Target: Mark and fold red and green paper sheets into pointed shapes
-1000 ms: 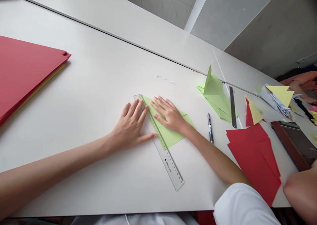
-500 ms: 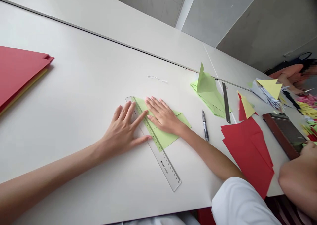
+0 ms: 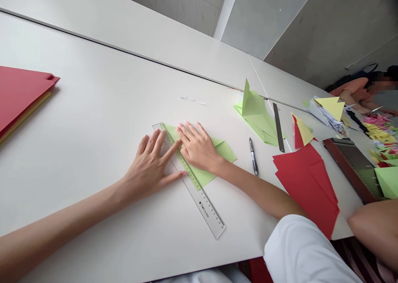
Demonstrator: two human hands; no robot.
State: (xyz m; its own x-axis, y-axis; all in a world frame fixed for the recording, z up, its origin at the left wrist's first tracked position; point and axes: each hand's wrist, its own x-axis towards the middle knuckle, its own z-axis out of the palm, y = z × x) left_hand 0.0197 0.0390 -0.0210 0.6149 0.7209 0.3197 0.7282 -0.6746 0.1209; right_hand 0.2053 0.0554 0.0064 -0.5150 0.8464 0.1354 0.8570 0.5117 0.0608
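A clear plastic ruler (image 3: pixel 205 206) lies slantwise on the white table, over the left edge of a green sheet of paper (image 3: pixel 207 177). With fingers spread, my left hand (image 3: pixel 152 160) presses on the ruler's upper half. My right hand (image 3: pixel 197 146) rests flat on the green paper, its fingertips close to the ruler's edge and to my left index finger. Part of the paper's right side is folded over. Both hands are open, and my right palm hides the middle of the sheet.
Red and yellow sheets (image 3: pixel 21 94) lie far left. To the right are a pen (image 3: pixel 253 156), folded green papers (image 3: pixel 258 115), a dark ruler (image 3: pixel 278 127), red sheets (image 3: pixel 306 187) and a paper cutter (image 3: pixel 354 169). A person's arm (image 3: pixel 376 229) is at the right edge.
My right hand has shifted slightly on the green paper, its fingers a little more bent. The view has turned slightly. A green sheet now shows on the paper cutter at the right.
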